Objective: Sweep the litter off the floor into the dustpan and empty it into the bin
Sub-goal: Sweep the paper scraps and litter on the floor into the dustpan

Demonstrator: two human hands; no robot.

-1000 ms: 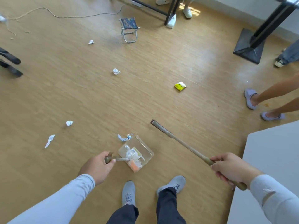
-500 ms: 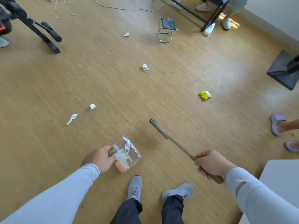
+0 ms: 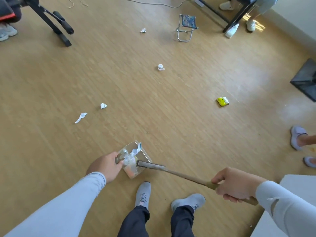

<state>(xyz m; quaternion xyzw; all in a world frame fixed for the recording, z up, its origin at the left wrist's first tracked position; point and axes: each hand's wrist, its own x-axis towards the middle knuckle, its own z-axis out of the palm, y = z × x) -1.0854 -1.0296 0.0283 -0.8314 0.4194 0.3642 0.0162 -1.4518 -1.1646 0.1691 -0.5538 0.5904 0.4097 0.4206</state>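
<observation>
My left hand (image 3: 104,166) grips the handle of a clear plastic dustpan (image 3: 146,156), held just above the floor in front of my feet. Crumpled paper and an orange scrap lie inside it. My right hand (image 3: 234,184) grips the wooden handle of a small brush (image 3: 172,171), whose head rests in the dustpan. Litter lies on the wooden floor: two white paper scraps (image 3: 81,117) (image 3: 103,105) to the left, a small white cup (image 3: 160,67) in the middle, a yellow wrapper (image 3: 222,101) to the right, and a paper ball (image 3: 143,30) farther off.
A small folding stool (image 3: 186,27) stands at the back. Black exercise-equipment legs (image 3: 58,23) are at the upper left, a black stand base (image 3: 306,81) at the right. Another person's slippered feet (image 3: 297,137) are at the right edge. A white surface (image 3: 290,189) lies at the lower right.
The brush head has swung left from above the bare floor into the dustpan. The dustpan has lifted and turned, taking in the paper scrap that lay at its edge. The view has shifted left.
</observation>
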